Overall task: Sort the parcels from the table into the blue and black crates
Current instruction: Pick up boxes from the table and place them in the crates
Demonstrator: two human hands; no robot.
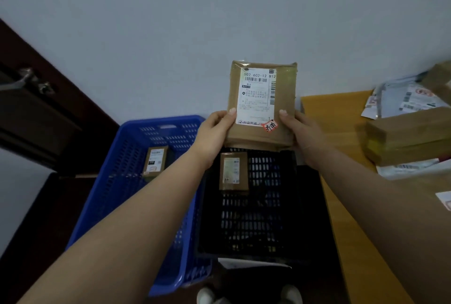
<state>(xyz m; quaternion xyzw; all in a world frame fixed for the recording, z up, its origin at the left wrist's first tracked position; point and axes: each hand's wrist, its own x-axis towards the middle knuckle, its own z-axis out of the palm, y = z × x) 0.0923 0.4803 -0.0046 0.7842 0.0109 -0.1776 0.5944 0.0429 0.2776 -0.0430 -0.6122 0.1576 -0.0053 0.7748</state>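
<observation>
A: What sits on the yellow table (pixel 341 118)?
B: Brown cardboard boxes (pixel 407 137) stacked near its right side, resting on flat grey mailer bags (pixel 405 98) with printed labels.
A: And the floor (pixel 36 218)?
B: Dark. A blue crate (pixel 117 196) and a black crate (pixel 305 206) stand on it side by side, just left of the table

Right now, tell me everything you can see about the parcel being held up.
The held parcel is a flat brown cardboard package wrapped in clear tape. A white shipping label with barcodes and printed numbers covers its front, and a small red sticker sits at the label's lower right corner. It is upright, facing the camera, above the black crate. The left hand and right hand grip its lower side edges.
</observation>
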